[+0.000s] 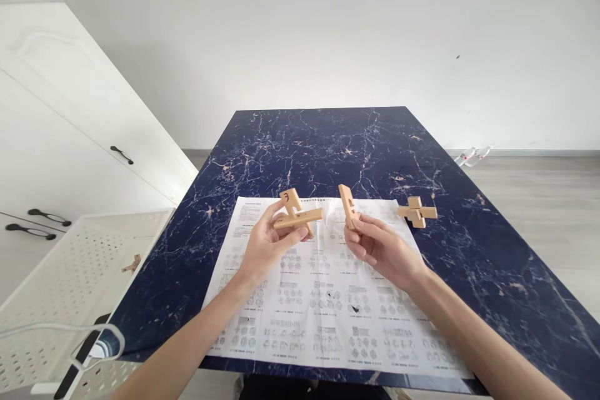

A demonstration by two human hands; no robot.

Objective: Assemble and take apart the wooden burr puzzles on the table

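Above the printed instruction sheet (300,306), my left hand (265,240) grips two crossed wooden puzzle pieces (300,219). One of them bears a dark handwritten mark near its upper end. My right hand (382,250) pinches a single notched wooden puzzle piece (347,203) by its lower end, tilted upward. A gap separates the pieces in the two hands. To the right of the sheet, an assembled wooden cross puzzle (416,212) lies on the dark blue marbled table (328,150).
Left of the table stands a white perforated surface (79,262) with another small wooden cross (132,264) and a white cable (56,327). A white cabinet (70,106) rises behind it. Clear plastic bottles (472,155) are on the floor at right.
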